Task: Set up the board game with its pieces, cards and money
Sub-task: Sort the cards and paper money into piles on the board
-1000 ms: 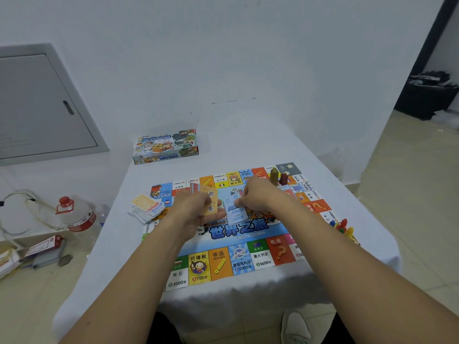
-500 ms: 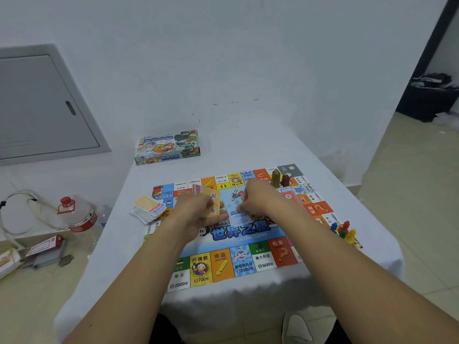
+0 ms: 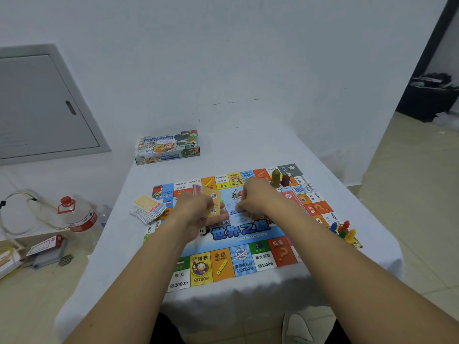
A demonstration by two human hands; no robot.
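Glossy paper board (image 3: 223,244) flat on white cloth-covered table (image 3: 119,256). Left hand (image 3: 198,214) grips upright stack of thin orange cards (image 3: 213,203). Right hand (image 3: 255,198) pinches pale blue card (image 3: 239,218) at board centre. Rectangular cardboard box (image 3: 167,147) behind.

We have a single view, worn on the person's head, looking forward and down over both forearms onto the counter (image 3: 323,170). It sits close above the board (image 3: 248,244), facing the white wall (image 3: 223,58) behind.
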